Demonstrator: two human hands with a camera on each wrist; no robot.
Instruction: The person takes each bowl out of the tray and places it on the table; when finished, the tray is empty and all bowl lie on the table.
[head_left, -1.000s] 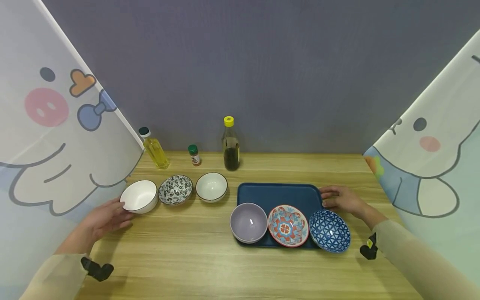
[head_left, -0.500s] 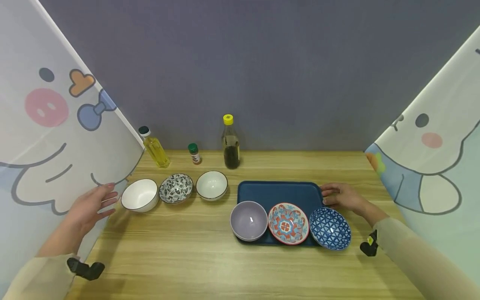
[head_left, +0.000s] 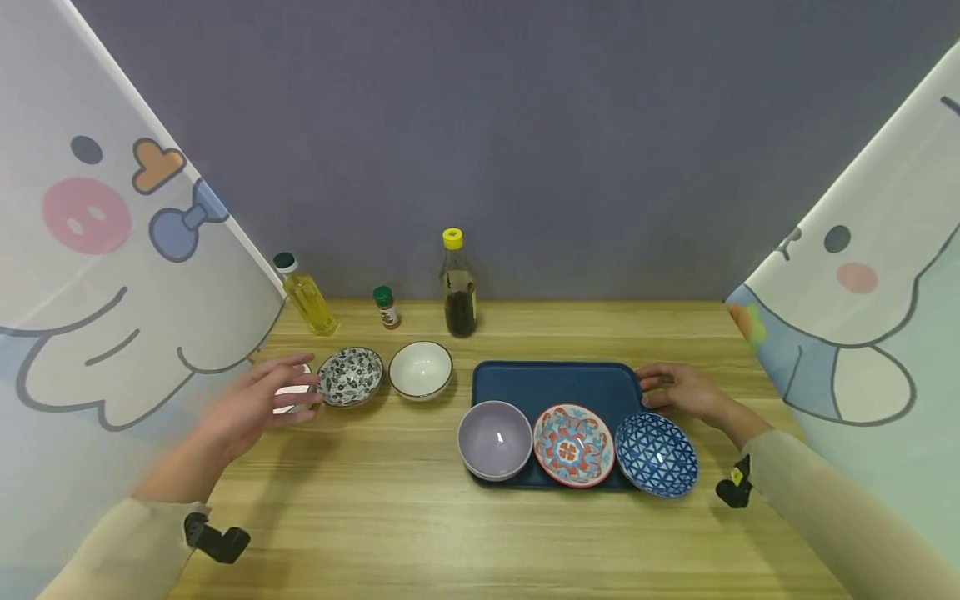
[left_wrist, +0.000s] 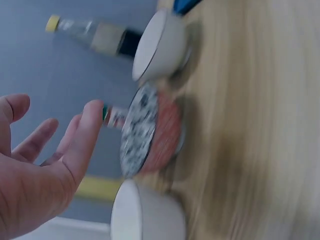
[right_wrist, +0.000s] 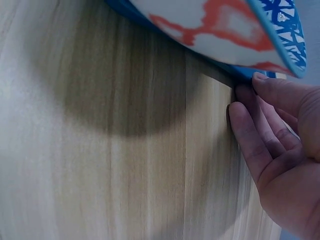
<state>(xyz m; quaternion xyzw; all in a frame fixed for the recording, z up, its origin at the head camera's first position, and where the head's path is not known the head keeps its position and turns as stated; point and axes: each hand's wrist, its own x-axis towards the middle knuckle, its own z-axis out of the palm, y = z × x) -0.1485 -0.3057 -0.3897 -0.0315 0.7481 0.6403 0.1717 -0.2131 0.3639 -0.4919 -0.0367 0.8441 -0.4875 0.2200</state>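
My left hand, fingers spread and fairly straight, is over the left white bowl and partly hides it in the head view. Its fingertips come near the black-and-white floral bowl, whose outside looks red in the left wrist view. No object is in that hand. At the right end of the blue tray, my right hand touches the rim with relaxed fingers. Along the tray's front sit a lilac bowl, a red-and-blue patterned bowl and a blue triangle-patterned bowl, which overhangs the corner.
Another white bowl stands right of the floral one. Behind the bowls are an oil bottle, a green-capped spice jar and a yellow-capped dark sauce bottle. Printed curtains flank the wooden table.
My left hand drew back left from the left white bowl's rim, fingers opening, then swung right over that bowl toward the floral one. My right hand stayed at the tray.
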